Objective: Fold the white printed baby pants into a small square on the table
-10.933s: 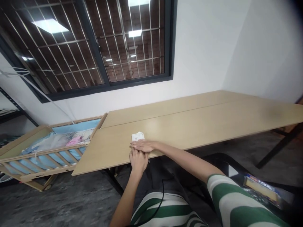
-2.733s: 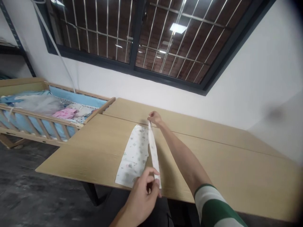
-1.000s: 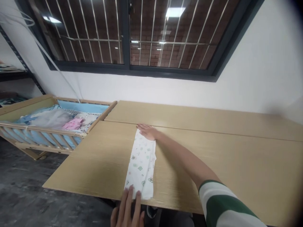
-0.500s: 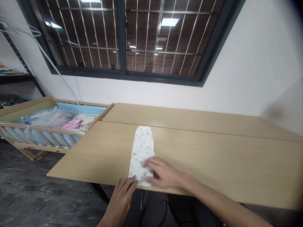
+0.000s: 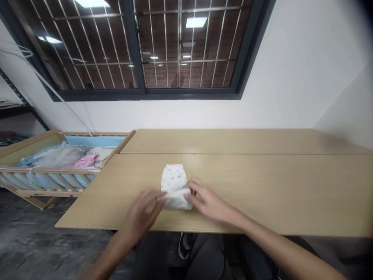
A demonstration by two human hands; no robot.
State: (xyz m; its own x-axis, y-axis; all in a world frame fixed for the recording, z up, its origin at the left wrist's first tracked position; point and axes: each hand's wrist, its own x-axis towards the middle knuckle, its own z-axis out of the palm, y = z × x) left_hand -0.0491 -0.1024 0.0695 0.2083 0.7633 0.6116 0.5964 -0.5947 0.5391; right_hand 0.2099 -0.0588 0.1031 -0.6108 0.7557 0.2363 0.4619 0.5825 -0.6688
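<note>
Right hand (image 5: 208, 202) pinches cloth's (image 5: 174, 175) folded flap; left hand (image 5: 142, 212) at opposite edge, fingertips blurred, can't tell if gripping.

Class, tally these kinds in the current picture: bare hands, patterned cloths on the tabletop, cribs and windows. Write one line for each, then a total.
Bare hands: 2 (left hand, right hand)
Patterned cloth: 1
Crib: 1
Window: 1
Total: 5
</note>
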